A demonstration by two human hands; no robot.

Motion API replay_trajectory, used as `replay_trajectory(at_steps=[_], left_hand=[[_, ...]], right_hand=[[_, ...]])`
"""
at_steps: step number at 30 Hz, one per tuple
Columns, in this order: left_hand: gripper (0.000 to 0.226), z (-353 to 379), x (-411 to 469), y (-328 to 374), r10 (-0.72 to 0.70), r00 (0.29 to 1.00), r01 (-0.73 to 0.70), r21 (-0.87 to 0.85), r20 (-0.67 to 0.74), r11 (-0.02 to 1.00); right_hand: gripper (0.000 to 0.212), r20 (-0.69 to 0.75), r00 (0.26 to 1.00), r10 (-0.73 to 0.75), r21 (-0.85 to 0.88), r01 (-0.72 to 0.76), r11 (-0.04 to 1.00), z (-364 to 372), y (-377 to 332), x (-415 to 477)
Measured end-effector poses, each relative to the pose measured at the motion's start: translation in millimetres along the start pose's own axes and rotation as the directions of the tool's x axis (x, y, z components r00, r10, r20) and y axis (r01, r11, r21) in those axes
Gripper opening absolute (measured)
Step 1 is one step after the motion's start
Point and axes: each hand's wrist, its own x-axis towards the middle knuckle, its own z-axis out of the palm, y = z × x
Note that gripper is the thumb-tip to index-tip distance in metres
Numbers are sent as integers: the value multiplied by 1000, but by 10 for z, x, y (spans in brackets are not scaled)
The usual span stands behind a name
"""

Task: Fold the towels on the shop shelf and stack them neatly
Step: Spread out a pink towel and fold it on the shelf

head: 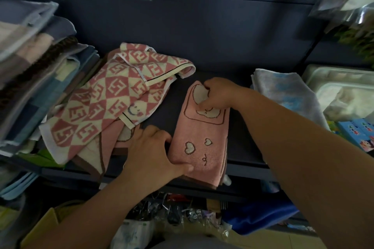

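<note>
A folded pink towel [202, 137] with cream hearts and a brown outline lies lengthwise on the dark shelf [202, 46]. My left hand [153, 151] grips its near left edge, thumb on top. My right hand [218, 93] pinches its far end with curled fingers. To the left, a pink-and-cream checked towel [105, 95] lies unfolded and rumpled over another pink towel [113, 139] with a brown border.
A tall stack of folded towels [34, 70] fills the left side. A pale blue-grey towel [287, 95] lies at the right, beside clear plastic boxes [340, 91] and small blue cartons [358, 133]. Bagged goods hang above; packets crowd the lower shelf.
</note>
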Motion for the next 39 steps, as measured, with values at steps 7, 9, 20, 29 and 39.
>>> replay_trajectory(at_steps=[7,9,20,29,39], left_hand=[[78,3,39,118,-6,1000,6,-45,10,999],[83,17,46,117,-12,1000,13,-28,6,1000],[21,-199,210,205,-149,971,239,-757,187,608],[32,-136,778,494,-135,915,395,-913,381,100],[5,-272,1627,1334,133,947,159,-785,293,598]], right_hand=[[40,-131,988,-85,161,106,981,-123,34,-146],[35,-220,969,-114,132,146,980,-232,16,-235],[28,-603,795,-55,116,156,981,-686,307,-980],[9,-741,584,331,484,123,866,-460,560,-1767],[23,-816,386,431,472,13,882,327,658,-2479]])
